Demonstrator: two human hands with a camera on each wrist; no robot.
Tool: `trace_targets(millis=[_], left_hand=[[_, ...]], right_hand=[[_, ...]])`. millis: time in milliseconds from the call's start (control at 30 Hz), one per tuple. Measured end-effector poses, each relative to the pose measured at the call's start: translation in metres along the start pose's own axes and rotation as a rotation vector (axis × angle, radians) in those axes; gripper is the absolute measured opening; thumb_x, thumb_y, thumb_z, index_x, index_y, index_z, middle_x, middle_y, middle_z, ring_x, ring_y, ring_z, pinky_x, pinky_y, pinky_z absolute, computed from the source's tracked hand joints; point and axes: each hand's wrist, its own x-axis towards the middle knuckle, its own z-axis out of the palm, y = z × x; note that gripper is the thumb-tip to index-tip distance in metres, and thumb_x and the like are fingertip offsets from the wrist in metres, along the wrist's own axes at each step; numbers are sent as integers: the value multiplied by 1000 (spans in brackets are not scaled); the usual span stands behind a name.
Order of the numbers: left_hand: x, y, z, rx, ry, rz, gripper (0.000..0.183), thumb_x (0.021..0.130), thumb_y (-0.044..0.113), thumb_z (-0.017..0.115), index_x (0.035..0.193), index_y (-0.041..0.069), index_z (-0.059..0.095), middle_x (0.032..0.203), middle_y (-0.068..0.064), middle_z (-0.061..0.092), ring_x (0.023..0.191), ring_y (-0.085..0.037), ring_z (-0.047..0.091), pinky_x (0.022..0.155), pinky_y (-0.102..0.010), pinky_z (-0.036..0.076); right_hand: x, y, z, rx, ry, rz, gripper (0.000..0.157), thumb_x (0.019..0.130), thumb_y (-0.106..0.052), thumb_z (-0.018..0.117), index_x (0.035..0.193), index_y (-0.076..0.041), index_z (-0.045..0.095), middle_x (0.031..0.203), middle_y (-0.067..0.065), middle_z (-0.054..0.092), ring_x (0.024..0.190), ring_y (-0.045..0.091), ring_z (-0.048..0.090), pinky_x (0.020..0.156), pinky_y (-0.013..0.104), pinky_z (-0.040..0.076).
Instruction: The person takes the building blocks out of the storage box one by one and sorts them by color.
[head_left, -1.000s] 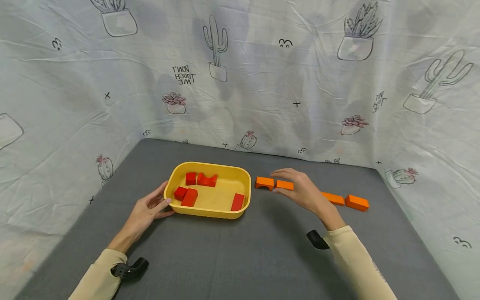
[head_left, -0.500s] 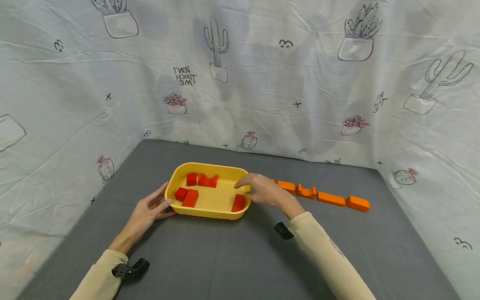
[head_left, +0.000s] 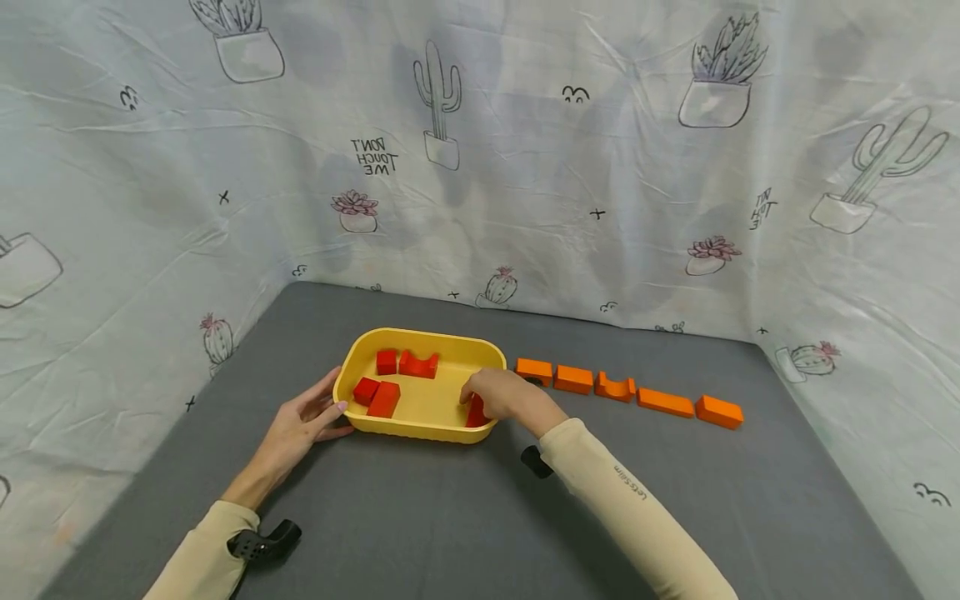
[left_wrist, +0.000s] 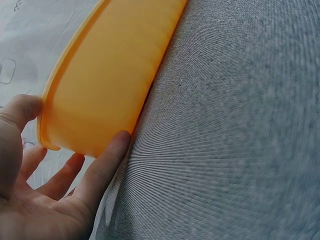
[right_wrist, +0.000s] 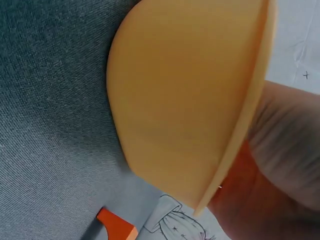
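A yellow plastic tray [head_left: 420, 431] holds several red toy blocks. My left hand [head_left: 300, 421] holds its left end, thumb at the rim and fingers against the outside wall; in the left wrist view the fingertips [left_wrist: 120, 140] reach down near the tabletop. Inside the right end, my right hand [head_left: 510, 396] has its fingers bent down around a red block [head_left: 476, 415], which is partly covered by the hand. From the right wrist, the tray's end wall [right_wrist: 185, 100] hides the fingertips. At the left lie a notched red block [head_left: 418, 367] and three smaller ones, including a red cube [head_left: 386, 362].
A row of orange blocks runs rightward from the tray: an arch [head_left: 533, 368], a short block [head_left: 573, 380], a notched block [head_left: 615, 387], a long block [head_left: 665, 402] and another block [head_left: 720, 412]. A patterned white cloth [head_left: 487, 208] stands behind the grey tabletop [head_left: 420, 517].
My right hand has moved left from above the orange row, over the tray's rim and down to the red block. The orange blocks are uncovered. My left hand stays at the tray.
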Motion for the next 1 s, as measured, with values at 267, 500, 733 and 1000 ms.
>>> trace_targets(millis=[267, 500, 733, 1000], left_hand=[[2, 0, 1, -2, 1, -8, 67, 99, 20, 60, 157, 18, 25, 159, -15, 23, 135, -40, 38, 86, -38, 58], [0, 1, 1, 17, 12, -18, 69, 98, 24, 61, 157, 19, 26, 159, -14, 24, 134, -38, 40, 86, -37, 58], [0, 2, 3, 20, 18, -23, 69, 98, 24, 62, 157, 20, 26, 160, -14, 23, 136, -40, 37, 86, -38, 58], [-1, 2, 4, 26, 27, -23, 68, 99, 20, 60, 157, 18, 25, 159, -16, 25, 134, -42, 39, 85, -37, 58]], right_hand=[[2, 1, 2, -69, 92, -9, 30, 86, 5, 70, 106, -16, 76, 107, -2, 71, 87, 14, 58, 77, 26, 55], [6, 11, 6, 9, 157, -103, 29, 85, -14, 78, 114, -13, 73, 108, 1, 70, 90, 16, 58, 83, 29, 54], [-3, 21, 4, 170, 246, -209, 31, 86, -14, 77, 116, -9, 73, 112, 3, 71, 96, 16, 63, 86, 28, 56], [-18, 30, -2, 249, 394, -278, 27, 85, -11, 78, 111, -9, 74, 110, 3, 71, 97, 16, 64, 86, 30, 57]])
